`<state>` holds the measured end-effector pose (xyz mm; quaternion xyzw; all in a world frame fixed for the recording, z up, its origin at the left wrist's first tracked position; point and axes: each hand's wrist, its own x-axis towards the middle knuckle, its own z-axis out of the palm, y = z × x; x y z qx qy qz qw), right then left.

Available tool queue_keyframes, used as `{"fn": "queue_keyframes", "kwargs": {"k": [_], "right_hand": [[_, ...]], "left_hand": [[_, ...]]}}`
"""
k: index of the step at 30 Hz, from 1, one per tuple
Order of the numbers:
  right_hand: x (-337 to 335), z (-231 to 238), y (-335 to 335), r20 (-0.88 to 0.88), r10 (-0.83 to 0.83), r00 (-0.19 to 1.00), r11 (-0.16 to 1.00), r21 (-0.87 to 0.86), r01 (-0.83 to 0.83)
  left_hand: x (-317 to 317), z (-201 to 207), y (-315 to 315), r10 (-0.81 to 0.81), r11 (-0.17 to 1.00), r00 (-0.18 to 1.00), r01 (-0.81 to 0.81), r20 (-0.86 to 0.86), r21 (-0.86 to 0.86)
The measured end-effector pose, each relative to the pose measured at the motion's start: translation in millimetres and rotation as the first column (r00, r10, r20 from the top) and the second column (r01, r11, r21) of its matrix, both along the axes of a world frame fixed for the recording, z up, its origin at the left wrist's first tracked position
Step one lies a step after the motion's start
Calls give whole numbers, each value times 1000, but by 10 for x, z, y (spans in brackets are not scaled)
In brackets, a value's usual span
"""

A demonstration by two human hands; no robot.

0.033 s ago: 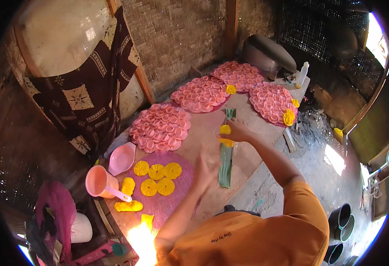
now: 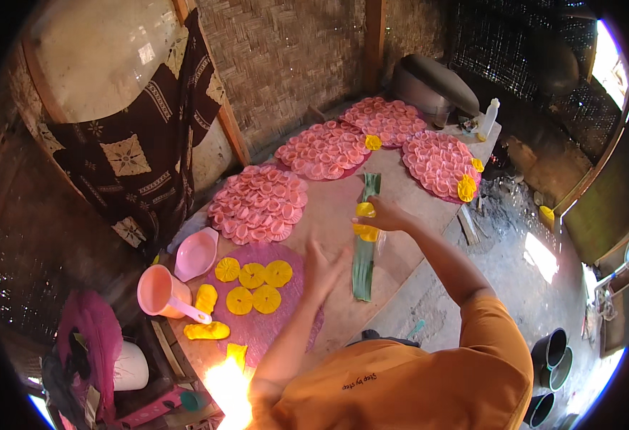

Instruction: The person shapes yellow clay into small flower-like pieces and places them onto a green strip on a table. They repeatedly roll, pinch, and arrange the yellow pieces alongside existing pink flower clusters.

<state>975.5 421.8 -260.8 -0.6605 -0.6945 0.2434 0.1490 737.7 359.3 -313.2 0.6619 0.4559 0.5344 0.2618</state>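
A ribbed green leaf strip [image 2: 363, 272] lies lengthwise on the board. Yellow dough [image 2: 365, 233] sits on its upper half. My right hand [image 2: 386, 214] is closed at this dough, thumb and fingers bent together on it; something clear and shiny shows just below the hand. To the left of the strip, my left hand [image 2: 323, 269] hovers with its fingers apart and nothing in it. Flat, pleated yellow dough rounds [image 2: 253, 275] lie on a purple plastic sheet [image 2: 257, 337] beyond my left forearm. Two yellow dough lumps [image 2: 207, 330] rest beside the sheet.
Several heaps of pleated pink dough pieces [image 2: 258, 206] line the board's far side. A pink bowl [image 2: 197, 254] and a peach dipper [image 2: 164, 292] stand at the left. A large pot [image 2: 429, 86] and a white bottle [image 2: 488, 118] are at the back right.
My right hand's fingers have drawn closer together on the yellow dough. My left hand, blurred before, has shifted slightly and shows more clearly.
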Motion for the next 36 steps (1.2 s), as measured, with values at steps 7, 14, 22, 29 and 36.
{"fn": "queue_keyframes", "kwargs": {"k": [7, 14, 22, 29, 36], "right_hand": [[485, -47, -547, 99, -304, 948, 953, 31, 302], [410, 15, -655, -707, -85, 702, 963, 122, 239], [-179, -285, -575, -707, -81, 702, 941, 179, 289], [-181, -523, -388, -494, -245, 834, 924, 142, 355], [-149, -402, -441, -618, -242, 748, 934, 60, 352]], "left_hand": [[76, -44, 589, -425, 842, 901, 360, -85, -401], [481, 409, 327, -353, 751, 816, 539, 458, -381], [557, 308, 143, -189, 595, 670, 660, 718, -459], [432, 87, 120, -126, 799, 875, 369, 468, -474], [349, 220, 170, 157, 826, 414, 443, 897, -349]]}}
